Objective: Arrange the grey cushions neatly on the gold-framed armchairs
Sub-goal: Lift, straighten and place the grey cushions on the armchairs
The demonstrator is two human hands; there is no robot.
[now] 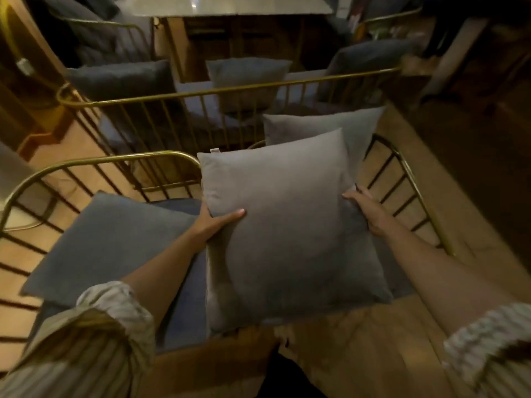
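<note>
— Where's the big grey cushion (287,225) sitting?
— Over the near armchair (120,168) seat, long axis running away from us; the left hand (218,222) and right hand (365,211) are clasping its side edges.
— Anything crowding it?
— A second grey cushion (339,124) is leaning behind it, and a darker cushion (109,242) is lying just left.

1 cushion (287,225) on the armchair (115,165), 2 flanking (109,239) (344,124).

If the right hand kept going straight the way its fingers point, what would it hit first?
The right hand grips the front grey cushion's right edge, fingers pointing up-left in the image. Going straight on, it would probably meet the second grey cushion propped behind first, though depth is unclear.
</note>
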